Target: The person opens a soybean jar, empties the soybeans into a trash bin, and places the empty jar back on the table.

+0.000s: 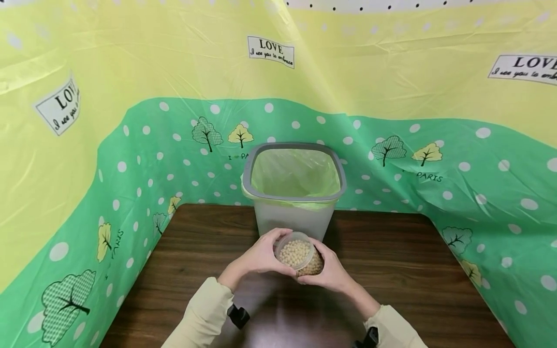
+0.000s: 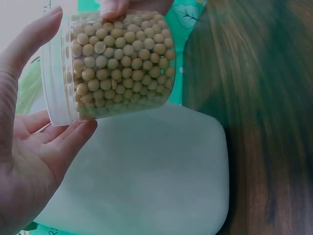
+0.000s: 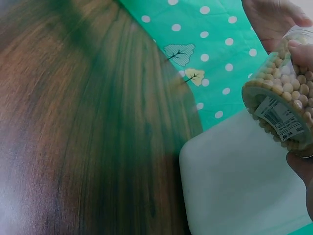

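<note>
Both hands hold a clear round jar (image 1: 311, 267) full of pale beige beans, like soybeans, raised in front of a waste bin. My left hand (image 1: 263, 254) grips the translucent lid (image 2: 55, 81), which sits on the mouth of the jar, its thumb on one side and fingers on the other. Around the body of the jar, near its base, my right hand (image 1: 329, 271) curls its fingers. The jar is tilted, lying almost sideways in the left wrist view. A printed barcode label (image 3: 279, 118) shows on its bottom in the right wrist view.
A pale bin (image 1: 292, 218) with a grey rim and a green liner bag stands just beyond the hands, at the back of the dark wooden table (image 1: 391, 256). Green and yellow patterned sheeting (image 1: 174, 130) encloses the table at the back and sides.
</note>
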### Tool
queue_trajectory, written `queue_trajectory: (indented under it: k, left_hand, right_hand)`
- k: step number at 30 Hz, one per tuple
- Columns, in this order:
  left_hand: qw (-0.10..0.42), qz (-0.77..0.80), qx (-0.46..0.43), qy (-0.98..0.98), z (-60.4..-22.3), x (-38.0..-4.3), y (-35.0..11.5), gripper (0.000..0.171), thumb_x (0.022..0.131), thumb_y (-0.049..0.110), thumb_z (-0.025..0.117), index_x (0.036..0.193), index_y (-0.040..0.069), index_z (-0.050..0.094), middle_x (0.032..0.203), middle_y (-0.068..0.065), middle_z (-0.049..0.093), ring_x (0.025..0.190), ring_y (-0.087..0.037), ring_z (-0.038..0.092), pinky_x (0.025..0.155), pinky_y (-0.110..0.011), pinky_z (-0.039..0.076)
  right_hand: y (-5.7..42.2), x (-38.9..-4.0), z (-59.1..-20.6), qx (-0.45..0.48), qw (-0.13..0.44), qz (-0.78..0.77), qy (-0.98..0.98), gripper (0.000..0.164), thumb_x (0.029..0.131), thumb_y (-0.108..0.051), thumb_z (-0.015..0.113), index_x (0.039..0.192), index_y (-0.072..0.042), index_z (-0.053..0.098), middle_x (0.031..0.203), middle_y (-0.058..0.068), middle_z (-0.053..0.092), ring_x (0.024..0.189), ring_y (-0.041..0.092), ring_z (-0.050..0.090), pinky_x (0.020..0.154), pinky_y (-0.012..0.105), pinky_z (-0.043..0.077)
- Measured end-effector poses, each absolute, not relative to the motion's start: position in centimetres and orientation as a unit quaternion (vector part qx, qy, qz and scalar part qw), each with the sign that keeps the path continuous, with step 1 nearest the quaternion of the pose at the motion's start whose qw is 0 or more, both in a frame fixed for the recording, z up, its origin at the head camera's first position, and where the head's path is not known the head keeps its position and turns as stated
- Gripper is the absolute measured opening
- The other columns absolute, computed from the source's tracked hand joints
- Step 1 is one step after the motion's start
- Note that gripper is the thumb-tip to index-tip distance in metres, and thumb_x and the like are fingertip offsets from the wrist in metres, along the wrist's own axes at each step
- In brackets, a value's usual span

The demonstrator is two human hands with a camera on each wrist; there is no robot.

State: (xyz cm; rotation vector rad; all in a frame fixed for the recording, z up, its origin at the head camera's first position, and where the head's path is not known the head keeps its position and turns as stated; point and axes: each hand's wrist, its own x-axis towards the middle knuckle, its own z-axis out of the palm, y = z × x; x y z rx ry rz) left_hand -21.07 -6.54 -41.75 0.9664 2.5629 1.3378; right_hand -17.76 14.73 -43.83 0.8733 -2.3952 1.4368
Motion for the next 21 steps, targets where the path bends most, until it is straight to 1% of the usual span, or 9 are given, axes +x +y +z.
queue_trajectory:
  k: [4, 10, 13, 17, 19, 21]
  left_hand:
    - [0.036, 0.432, 0.329, 0.839, -42.0, -21.2, -6.4, 0.087, 0.06, 0.036, 0.084, 0.131, 0.007, 0.044, 0.123, -0.002, 0.049, 0.107, -0.015, 0.049, 0.087, -0.03, 0.045]
    - [-0.014, 0.429, 0.332, 0.84, -43.1, -21.3, -6.1, 0.085, 0.056, 0.036, 0.085, 0.127, 0.009, 0.049, 0.12, 0.0, 0.052, 0.106, -0.014, 0.05, 0.085, -0.03, 0.045]
    - [-0.027, 0.443, 0.328, 0.834, -43.5, -21.3, -5.9, 0.084, 0.055, 0.034, 0.086, 0.126, 0.009, 0.05, 0.119, -0.001, 0.053, 0.105, -0.015, 0.051, 0.084, -0.031, 0.046]
    - [-0.015, 0.468, 0.309, 0.828, -43.8, -21.3, -5.8, 0.082, 0.057, 0.031, 0.086, 0.126, 0.007, 0.049, 0.121, -0.003, 0.052, 0.106, -0.017, 0.051, 0.083, -0.029, 0.047]
    - [0.005, 0.475, 0.302, 0.826, -43.7, -21.3, -5.9, 0.082, 0.059, 0.031, 0.085, 0.128, 0.007, 0.048, 0.122, -0.003, 0.05, 0.107, -0.017, 0.05, 0.083, -0.029, 0.047]
    - [0.033, 0.483, 0.302, 0.821, -43.5, -21.3, -6.1, 0.082, 0.061, 0.029, 0.084, 0.13, 0.007, 0.046, 0.123, -0.002, 0.049, 0.109, -0.016, 0.049, 0.084, -0.027, 0.047]
  right_hand:
    - [14.9, -17.8, -43.9, 0.31, 0.121, 0.472, -0.817, 0.082, 0.054, -0.009, 0.086, 0.124, 0.005, 0.046, 0.113, 0.016, 0.056, 0.098, 0.021, 0.055, 0.079, 0.026, 0.046]
    - [14.8, -17.8, -44.1, 0.318, 0.153, 0.452, -0.819, 0.081, 0.052, -0.007, 0.086, 0.122, 0.007, 0.048, 0.112, 0.017, 0.056, 0.097, 0.027, 0.055, 0.08, 0.027, 0.047]
    - [14.6, -17.7, -44.2, 0.315, 0.172, 0.446, -0.82, 0.081, 0.052, -0.007, 0.086, 0.122, 0.008, 0.048, 0.11, 0.019, 0.057, 0.095, 0.028, 0.056, 0.079, 0.029, 0.048]
    - [14.3, -17.6, -44.3, 0.302, 0.186, 0.445, -0.822, 0.08, 0.053, -0.007, 0.086, 0.122, 0.008, 0.048, 0.109, 0.019, 0.057, 0.094, 0.028, 0.057, 0.076, 0.034, 0.049]
    - [14.3, -17.6, -44.3, 0.292, 0.173, 0.457, -0.822, 0.08, 0.054, -0.007, 0.085, 0.123, 0.008, 0.048, 0.109, 0.018, 0.057, 0.094, 0.025, 0.056, 0.075, 0.033, 0.049]
    - [14.5, -17.6, -44.4, 0.287, 0.147, 0.476, -0.818, 0.079, 0.055, -0.006, 0.085, 0.124, 0.007, 0.047, 0.111, 0.018, 0.057, 0.095, 0.02, 0.056, 0.076, 0.029, 0.048]
